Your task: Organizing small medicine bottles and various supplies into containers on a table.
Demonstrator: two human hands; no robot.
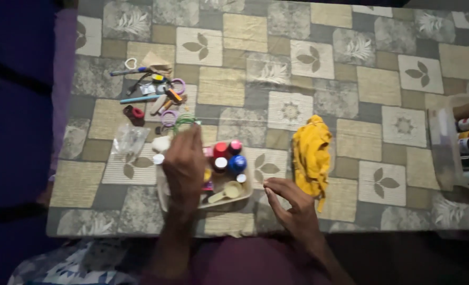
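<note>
Hands work over a small tray (163, 196) of paint pots near the front edge of the tabletop (350, 79). The left hand (184, 166) reaches over the tray's left part, its fingers curled toward a thin green wire coil (184, 122) just beyond the tray; whether that grip has closed on the coil cannot be told from here. The right hand (292, 203) lies near the front edge just right of the tray, thumb and forefinger pinched together on something too small to make out. The red, pink and blue paint pots (229, 155) stand close together in the tray, so the reaching hand would do well to stay high and lift the coil straight up. A yellow cloth (311, 153) lies just right of the hands, and a scatter of small craft tools (155, 92) sits toward the back left corner.
</note>
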